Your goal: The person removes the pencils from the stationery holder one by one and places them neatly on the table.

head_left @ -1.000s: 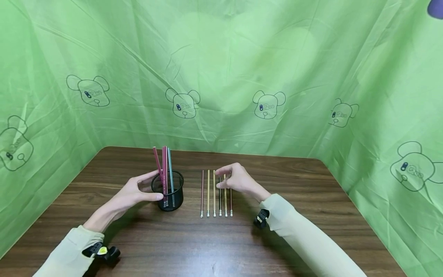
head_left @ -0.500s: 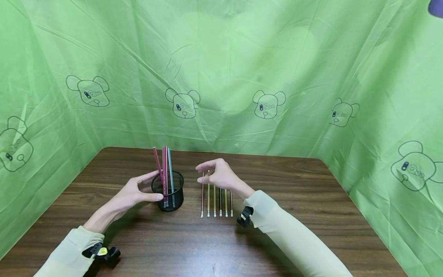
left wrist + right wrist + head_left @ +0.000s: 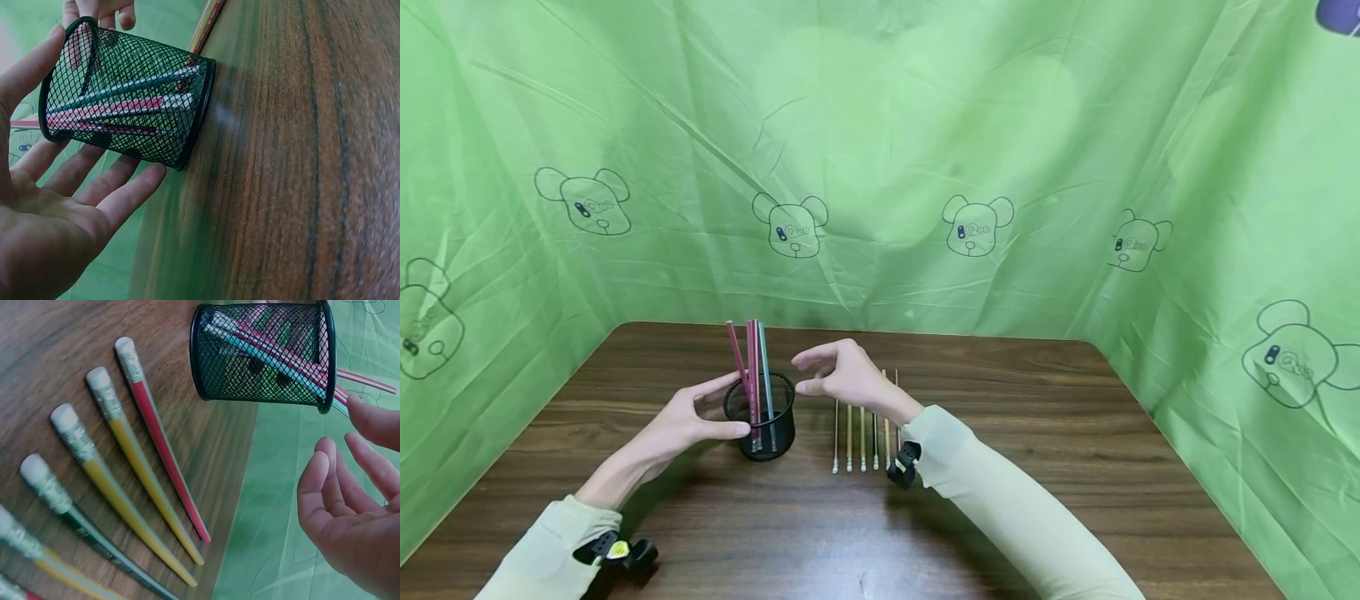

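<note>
A black mesh pencil cup (image 3: 778,437) stands upright on the table, with pink pencils (image 3: 752,354) and a blue pencil (image 3: 763,358) leaning in it. My left hand (image 3: 679,423) holds its left side; in the left wrist view the thumb is by the rim and the fingers lie along the opposite wall. To the right of the cup hovers my right hand (image 3: 850,377), fingers spread apart and holding nothing. Beneath its wrist lies a row of pencils, eraser ends toward me: a red pencil (image 3: 164,440), yellow pencils (image 3: 134,453) and a black pencil (image 3: 103,544) among them.
The brown wooden table (image 3: 760,533) is backed by a green cloth (image 3: 880,142) with printed bear faces, which also hangs at both sides. A camera (image 3: 904,463) sits on the right wrist, another camera (image 3: 638,557) on the left.
My right hand has moved left, from above the right part of the pencil row to beside the cup. My left hand and the cup stay in place; the view has shifted slightly.
</note>
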Available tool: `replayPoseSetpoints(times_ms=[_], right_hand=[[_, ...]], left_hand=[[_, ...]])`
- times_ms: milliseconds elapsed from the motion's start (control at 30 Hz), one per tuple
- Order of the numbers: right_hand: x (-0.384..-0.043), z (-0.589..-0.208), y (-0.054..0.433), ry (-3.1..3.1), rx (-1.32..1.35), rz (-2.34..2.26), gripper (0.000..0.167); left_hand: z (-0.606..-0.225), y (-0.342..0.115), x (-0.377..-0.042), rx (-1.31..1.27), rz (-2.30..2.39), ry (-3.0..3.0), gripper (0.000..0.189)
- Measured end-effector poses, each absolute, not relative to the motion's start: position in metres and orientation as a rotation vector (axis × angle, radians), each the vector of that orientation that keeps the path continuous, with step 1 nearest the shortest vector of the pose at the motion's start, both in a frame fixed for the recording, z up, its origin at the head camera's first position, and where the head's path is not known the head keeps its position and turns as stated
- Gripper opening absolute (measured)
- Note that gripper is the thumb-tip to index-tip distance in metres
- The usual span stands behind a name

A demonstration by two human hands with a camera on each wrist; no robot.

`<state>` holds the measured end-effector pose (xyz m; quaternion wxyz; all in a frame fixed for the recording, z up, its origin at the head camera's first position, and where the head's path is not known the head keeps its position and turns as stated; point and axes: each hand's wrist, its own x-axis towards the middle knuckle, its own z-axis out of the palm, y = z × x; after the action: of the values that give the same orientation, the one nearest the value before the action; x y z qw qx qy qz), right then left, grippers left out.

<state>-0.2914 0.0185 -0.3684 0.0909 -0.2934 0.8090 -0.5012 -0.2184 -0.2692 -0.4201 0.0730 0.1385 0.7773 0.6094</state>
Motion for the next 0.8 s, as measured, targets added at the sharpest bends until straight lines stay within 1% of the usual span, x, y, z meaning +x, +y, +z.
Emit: replayPoseSetpoints(times_ms=[467, 800], right_hand=[[-0.295, -0.366, 0.001, 2.381, -0.906, -1.494, 0.042], [-0.299, -0.372, -0.011, 2.328, -0.964, -1.510, 0.041]], left_hand=[[-0.420, -0.269, -0.218, 0.397, 1.808, 2.345, 0.086], [-0.423, -0.270, -0.221, 0.412, 1.793, 2.370, 0.083]])
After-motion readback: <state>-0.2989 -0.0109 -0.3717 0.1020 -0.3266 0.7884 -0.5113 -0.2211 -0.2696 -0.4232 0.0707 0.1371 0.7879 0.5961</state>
